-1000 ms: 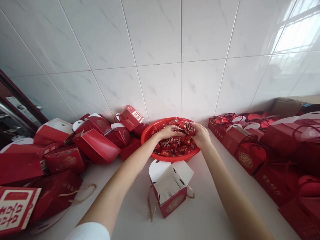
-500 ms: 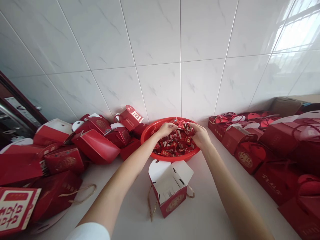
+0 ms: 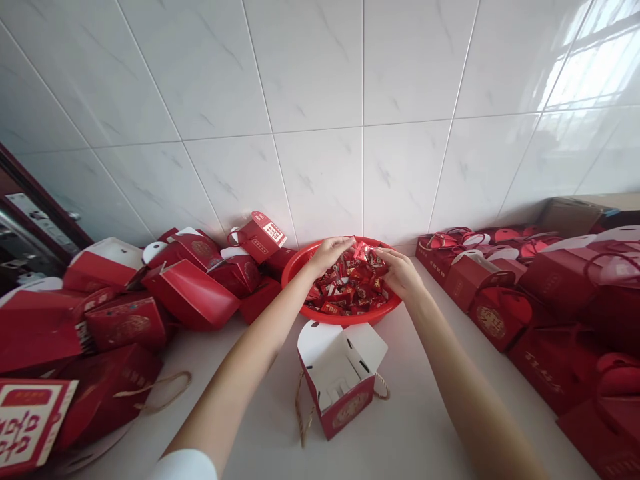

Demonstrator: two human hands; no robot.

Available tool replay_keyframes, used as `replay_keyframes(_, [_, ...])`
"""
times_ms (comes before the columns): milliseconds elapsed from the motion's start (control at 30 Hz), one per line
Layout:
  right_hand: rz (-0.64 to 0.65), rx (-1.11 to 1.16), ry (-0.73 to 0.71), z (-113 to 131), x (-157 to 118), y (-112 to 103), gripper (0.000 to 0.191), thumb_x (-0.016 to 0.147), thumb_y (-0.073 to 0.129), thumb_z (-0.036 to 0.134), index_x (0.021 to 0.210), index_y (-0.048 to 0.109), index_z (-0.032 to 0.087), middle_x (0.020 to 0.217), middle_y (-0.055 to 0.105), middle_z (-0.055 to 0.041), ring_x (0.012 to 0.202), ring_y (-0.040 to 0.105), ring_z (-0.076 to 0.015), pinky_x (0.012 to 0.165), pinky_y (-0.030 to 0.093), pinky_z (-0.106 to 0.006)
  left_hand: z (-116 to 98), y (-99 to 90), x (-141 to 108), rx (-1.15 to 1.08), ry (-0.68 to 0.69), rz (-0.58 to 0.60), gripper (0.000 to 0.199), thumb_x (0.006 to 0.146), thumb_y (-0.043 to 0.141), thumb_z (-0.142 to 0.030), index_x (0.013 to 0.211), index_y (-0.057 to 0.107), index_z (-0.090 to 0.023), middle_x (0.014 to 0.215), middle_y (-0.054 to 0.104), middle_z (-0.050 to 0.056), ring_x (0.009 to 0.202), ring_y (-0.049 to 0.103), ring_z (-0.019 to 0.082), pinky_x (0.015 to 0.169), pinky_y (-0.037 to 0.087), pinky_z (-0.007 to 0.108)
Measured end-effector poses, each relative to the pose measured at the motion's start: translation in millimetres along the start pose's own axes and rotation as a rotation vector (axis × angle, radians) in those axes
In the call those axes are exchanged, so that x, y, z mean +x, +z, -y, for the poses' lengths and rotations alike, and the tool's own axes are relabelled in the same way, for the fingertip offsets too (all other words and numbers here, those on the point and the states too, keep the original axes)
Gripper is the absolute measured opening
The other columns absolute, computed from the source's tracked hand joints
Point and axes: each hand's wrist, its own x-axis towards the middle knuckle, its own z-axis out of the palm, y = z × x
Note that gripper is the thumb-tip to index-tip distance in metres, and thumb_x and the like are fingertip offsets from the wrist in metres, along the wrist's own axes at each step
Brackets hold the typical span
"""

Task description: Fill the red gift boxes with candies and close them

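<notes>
A red plastic basin (image 3: 350, 319) full of red-wrapped candies (image 3: 345, 287) stands against the tiled wall. Over its left part reaches my left hand (image 3: 331, 256), palm down with fingers stretched out, their tips by a shiny red wrapped candy (image 3: 361, 251). From the right side comes my right hand (image 3: 403, 273), its fingers extended over the heap and close to that same candy. Neither hand is closed round anything I can see. In front of the basin, between my forearms, stands an open red gift box (image 3: 350, 408) with a white inside, raised flaps and rope handles.
Red gift boxes (image 3: 193, 293) lie piled on the left, some tipped over with flaps up. Along the right side, closed red boxes (image 3: 493, 320) stand in rows. Behind them is a brown carton (image 3: 575, 213). A dark door frame (image 3: 40, 200) is at far left.
My right hand has lowered and opened from the red wrapped candies it held. My left hand's fingers have straightened and reached slightly right. The open box stays in place.
</notes>
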Motion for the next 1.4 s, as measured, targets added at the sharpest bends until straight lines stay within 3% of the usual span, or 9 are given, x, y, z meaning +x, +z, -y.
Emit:
replay_keyframes(133, [0.02, 0.083, 0.03, 11, -2, 4, 0.006, 0.071, 0.079, 0.018, 0.075, 0.075, 0.02, 0.079, 0.076, -0.0023, 0.079, 0.071, -0.0169, 0.076, 0.059, -0.026, -19, -3.4, -25, -0.124, 0.025, 0.054, 0.048, 0.069, 0.081, -0.048, 0.106, 0.073, -0.019, 0.113, 0.074, 0.01, 0.107, 0.066, 0.027, 0.095, 0.05, 0.04])
replay_keyframes(200, [0.053, 0.14, 0.063, 18, -7, 11, 0.007, 0.073, 0.079, 0.015, 0.076, 0.074, 0.019, 0.079, 0.076, -0.0014, 0.078, 0.071, -0.0147, 0.078, 0.059, -0.023, -27, -3.7, -42, -0.117, 0.085, -0.003, 0.053, 0.066, 0.085, -0.041, 0.112, 0.071, -0.019, 0.115, 0.074, 0.009, 0.106, 0.068, 0.026, 0.095, 0.051, 0.04])
replay_keyframes(400, [0.239, 0.164, 0.133, 32, -39, 39, 0.005, 0.077, 0.078, 0.015, 0.08, 0.076, 0.019, 0.085, 0.077, 0.0003, 0.082, 0.071, -0.013, 0.083, 0.059, -0.022, -49, 0.1, -89, -0.283, 0.196, -0.239, 0.029, 0.069, 0.085, -0.037, 0.091, 0.076, -0.021, 0.091, 0.077, 0.002, 0.087, 0.071, 0.021, 0.083, 0.056, 0.034])
replay_keyframes(533, [0.313, 0.126, 0.135, 37, -61, 49, 0.011, 0.076, 0.08, 0.02, 0.087, 0.077, 0.018, 0.093, 0.078, -0.0005, 0.086, 0.07, -0.0134, 0.084, 0.058, -0.023, -63, 1.4, -109, -0.567, 0.121, -0.271, 0.03, 0.063, 0.088, -0.039, 0.082, 0.075, -0.021, 0.081, 0.076, -0.001, 0.077, 0.07, 0.019, 0.076, 0.057, 0.032])
replay_keyframes(600, [0.321, 0.104, 0.118, 40, -70, 52, 0.014, 0.075, 0.08, 0.023, 0.089, 0.077, 0.019, 0.095, 0.077, -0.0011, 0.088, 0.07, -0.0143, 0.083, 0.058, -0.023, -70, -0.7, -115, -0.577, 0.137, -0.256, 0.03, 0.064, 0.088, -0.04, 0.083, 0.075, -0.021, 0.083, 0.075, 0.0, 0.079, 0.069, 0.019, 0.078, 0.056, 0.032])
replay_keyframes(800, [0.297, 0.018, 0.066, 49, -90, 48, 0.02, 0.075, 0.08, 0.029, 0.092, 0.078, 0.019, 0.097, 0.076, -0.0031, 0.09, 0.069, -0.0168, 0.083, 0.055, -0.026, -83, -6.5, -131, -0.355, 0.192, -0.283, 0.024, 0.075, 0.08, -0.042, 0.08, 0.074, -0.019, 0.076, 0.069, 0.0, 0.073, 0.062, 0.017, 0.07, 0.051, 0.029])
replay_keyframes(1100, [0.294, -0.077, 0.035, 57, -106, 52, 0.019, 0.073, 0.083, 0.034, 0.084, 0.076, 0.021, 0.092, 0.074, -0.0028, 0.081, 0.064, -0.0162, 0.069, 0.051, -0.026, -88, -6.4, -134, -0.208, 0.126, -0.365, 0.044, 0.075, 0.076, -0.059, 0.062, 0.062, -0.018, 0.06, 0.056, -0.001, 0.064, 0.054, 0.015, 0.057, 0.042, 0.026])
replay_keyframes(1233, [0.328, -0.088, 0.018, 56, -110, 57, 0.02, 0.071, 0.086, 0.034, 0.077, 0.073, 0.019, 0.079, 0.069, -0.0012, 0.072, 0.061, -0.0129, 0.064, 0.05, -0.023, -90, -10.9, -135, -0.185, 0.122, -0.356, 0.048, 0.076, 0.075, -0.06, 0.059, 0.059, -0.018, 0.057, 0.052, -0.001, 0.062, 0.052, 0.014, 0.055, 0.039, 0.026])
replay_keyframes(1400, [0.296, -0.098, 0.011, 52, -107, 57, 0.021, 0.071, 0.085, 0.033, 0.083, 0.076, 0.019, 0.086, 0.072, -0.0031, 0.078, 0.064, -0.0158, 0.067, 0.051, -0.025, -85, -11.3, -135, -0.21, 0.094, -0.339, 0.051, 0.077, 0.073, -0.061, 0.056, 0.057, -0.018, 0.055, 0.05, -0.001, 0.059, 0.051, 0.014, 0.053, 0.038, 0.026])
